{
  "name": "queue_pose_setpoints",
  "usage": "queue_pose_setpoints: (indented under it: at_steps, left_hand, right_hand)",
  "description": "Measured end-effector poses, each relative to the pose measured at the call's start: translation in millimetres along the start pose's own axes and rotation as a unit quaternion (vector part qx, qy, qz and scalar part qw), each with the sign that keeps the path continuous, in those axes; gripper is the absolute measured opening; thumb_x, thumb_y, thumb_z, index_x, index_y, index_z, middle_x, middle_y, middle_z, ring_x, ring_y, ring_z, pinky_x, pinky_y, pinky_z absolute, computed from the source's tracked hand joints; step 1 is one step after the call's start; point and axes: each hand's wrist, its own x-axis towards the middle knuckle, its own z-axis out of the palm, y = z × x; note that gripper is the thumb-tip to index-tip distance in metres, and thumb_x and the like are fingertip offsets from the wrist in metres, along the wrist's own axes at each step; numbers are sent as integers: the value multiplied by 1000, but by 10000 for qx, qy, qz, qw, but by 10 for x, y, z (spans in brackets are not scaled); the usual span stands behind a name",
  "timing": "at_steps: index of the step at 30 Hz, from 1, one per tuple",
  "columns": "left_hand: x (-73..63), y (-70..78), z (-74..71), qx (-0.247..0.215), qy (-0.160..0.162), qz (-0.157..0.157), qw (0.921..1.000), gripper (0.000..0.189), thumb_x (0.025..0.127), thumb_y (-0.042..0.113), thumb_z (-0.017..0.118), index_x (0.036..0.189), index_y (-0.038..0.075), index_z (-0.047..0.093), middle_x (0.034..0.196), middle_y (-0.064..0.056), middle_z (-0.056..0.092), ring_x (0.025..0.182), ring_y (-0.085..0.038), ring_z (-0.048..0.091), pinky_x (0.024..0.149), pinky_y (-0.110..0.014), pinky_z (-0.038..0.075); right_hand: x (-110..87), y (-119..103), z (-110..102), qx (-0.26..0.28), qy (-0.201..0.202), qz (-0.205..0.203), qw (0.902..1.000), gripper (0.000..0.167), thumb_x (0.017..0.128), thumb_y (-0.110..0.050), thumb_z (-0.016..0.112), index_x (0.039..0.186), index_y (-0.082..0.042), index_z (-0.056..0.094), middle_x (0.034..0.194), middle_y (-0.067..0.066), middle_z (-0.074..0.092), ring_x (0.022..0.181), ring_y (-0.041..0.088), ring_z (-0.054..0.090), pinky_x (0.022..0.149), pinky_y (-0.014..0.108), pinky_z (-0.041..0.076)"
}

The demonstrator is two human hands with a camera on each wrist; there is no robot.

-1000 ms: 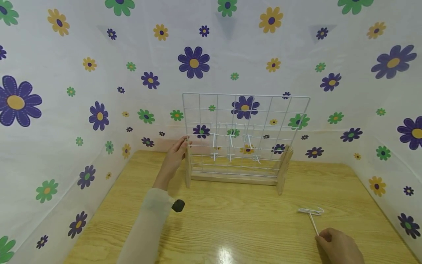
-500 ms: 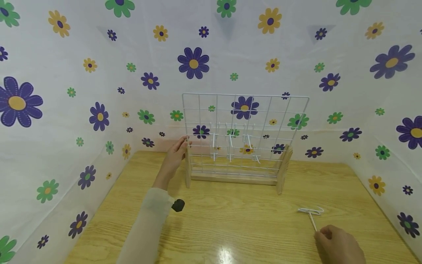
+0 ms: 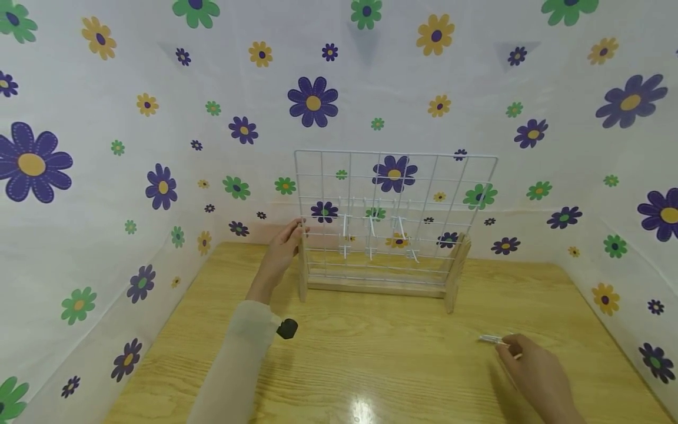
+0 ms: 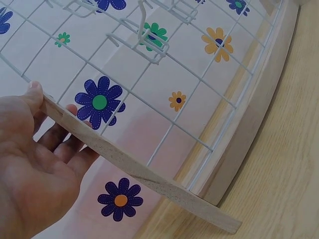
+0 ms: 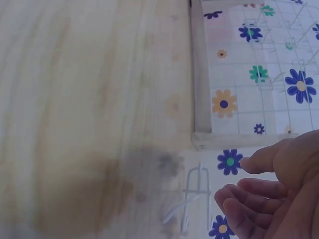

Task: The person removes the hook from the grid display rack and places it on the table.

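Observation:
A white wire grid rack with a wooden stand stands upright on the table, with several white hooks hung on its middle rows. My left hand grips the stand's left wooden upright, thumb on the near side and fingers behind. At the right, a loose white wire hook lies by my right hand, whose fingers partly cover it in the head view. The right wrist view shows thumb and bent fingers apart, beside the prongs of the loose hook, with nothing held between them.
The wood-grain table is enclosed by a white flower-printed cloth behind and at both sides. A dark wrist camera sits at my left cuff.
My right hand has left the end of the hook's stem and moved forward to its wire head, while the hook stays at about the same place. My left hand keeps its grip on the upright.

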Motion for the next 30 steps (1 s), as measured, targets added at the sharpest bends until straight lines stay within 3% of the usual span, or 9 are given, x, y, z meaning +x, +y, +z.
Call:
queue_pose_setpoints:
  at_steps: [9, 15, 19, 30]
  left_hand:
    - [-16, 14, 25, 6, 41, -20, 10000, 51, 113, 31, 41, 161, 14, 37, 154, -13, 50, 147, -30, 41, 120, -46, 35]
    - [3, -8, 21, -20, 13, 26, 10000, 52, 113, 31, 41, 162, 12, 36, 155, -15, 49, 148, -31, 39, 121, -47, 34]
    - [4, -10, 21, -33, 41, -12, 10000, 51, 113, 31, 41, 161, 14, 37, 155, -13, 50, 148, -30, 40, 121, -48, 34]
    - [-12, 11, 40, 38, 91, 16, 9999, 52, 113, 33, 41, 161, 14, 37, 156, -12, 49, 148, -29, 40, 120, -47, 35]
  right_hand:
    - [111, -303, -14, 174, 343, -373, 9986, 39, 104, -24, 63, 122, 10, 65, 97, 16, 74, 73, 23, 70, 53, 33, 54]
    - [214, -588, -35, 326, 720, -857, 9932, 33, 102, -19, 67, 118, 10, 67, 93, 14, 74, 70, 22, 70, 49, 31, 53]
    - [281, -772, -32, 442, 916, -1098, 9887, 30, 100, -17, 69, 117, 8, 69, 92, 11, 74, 75, 25, 72, 54, 33, 55]
    - [443, -1090, -40, 828, 1205, -1380, 9796, 28, 99, -15, 70, 117, 6, 71, 93, 11, 74, 74, 23, 71, 54, 28, 52]
